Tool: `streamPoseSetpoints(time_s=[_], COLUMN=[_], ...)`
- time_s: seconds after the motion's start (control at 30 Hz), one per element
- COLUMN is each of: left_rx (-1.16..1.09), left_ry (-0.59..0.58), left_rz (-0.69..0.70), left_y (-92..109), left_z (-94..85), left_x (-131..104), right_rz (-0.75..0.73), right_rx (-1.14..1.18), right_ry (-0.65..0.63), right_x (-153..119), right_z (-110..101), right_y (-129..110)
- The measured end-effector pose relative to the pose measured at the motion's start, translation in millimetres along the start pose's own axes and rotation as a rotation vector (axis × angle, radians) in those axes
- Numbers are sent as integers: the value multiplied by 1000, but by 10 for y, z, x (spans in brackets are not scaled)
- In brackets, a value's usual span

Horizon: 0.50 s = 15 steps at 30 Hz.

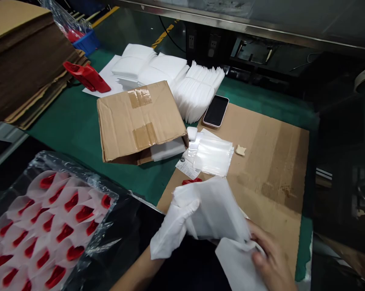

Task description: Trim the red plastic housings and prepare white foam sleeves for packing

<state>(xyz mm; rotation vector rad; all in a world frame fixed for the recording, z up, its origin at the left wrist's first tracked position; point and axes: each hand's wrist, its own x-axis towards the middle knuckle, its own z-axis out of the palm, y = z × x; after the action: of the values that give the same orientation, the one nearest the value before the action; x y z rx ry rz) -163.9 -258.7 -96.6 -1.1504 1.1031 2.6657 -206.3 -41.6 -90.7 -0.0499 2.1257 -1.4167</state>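
My left hand (177,224), in a white glove, grips a thin white foam pouch (215,206) by its left side. My right hand (270,252) is bare and slightly blurred. Its thumb and fingers are closed on a second white foam piece (238,262), which hangs at the lower end of the pouch; whether the two are joined I cannot tell. A small red part (191,181) shows just behind the pouch, mostly hidden. Beyond it lie clear plastic bags (214,153) on a flat cardboard sheet (267,161).
A tilted cardboard box (140,121) stands on the green table (64,125), with stacks of white foam pouches (197,89) behind. A phone (215,111) lies beside them. A red molded part (87,76) is at left. Lower left, a plastic-lined container (109,218) holds several foam-wrapped red parts.
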Motion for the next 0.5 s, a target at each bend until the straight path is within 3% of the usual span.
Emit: streamPoseSetpoints(time_s=[0.1, 0.2, 0.33, 0.5], left_rx=[41, 111, 157, 266], left_ry=[-7, -83, -143, -107], left_rz=[-33, -110, -209, -229], left_y=[48, 84, 82, -9], left_z=[-90, -162, -161, -236], left_x=[23, -6, -103, -220], right_rz=[76, 100, -66, -29], right_rx=[91, 44, -236, -363], right_ry=[-63, -187, -310, -337], right_x=[-20, 28, 109, 110], right_z=[-223, -285, -81, 206], right_y=[-102, -202, -322, -401])
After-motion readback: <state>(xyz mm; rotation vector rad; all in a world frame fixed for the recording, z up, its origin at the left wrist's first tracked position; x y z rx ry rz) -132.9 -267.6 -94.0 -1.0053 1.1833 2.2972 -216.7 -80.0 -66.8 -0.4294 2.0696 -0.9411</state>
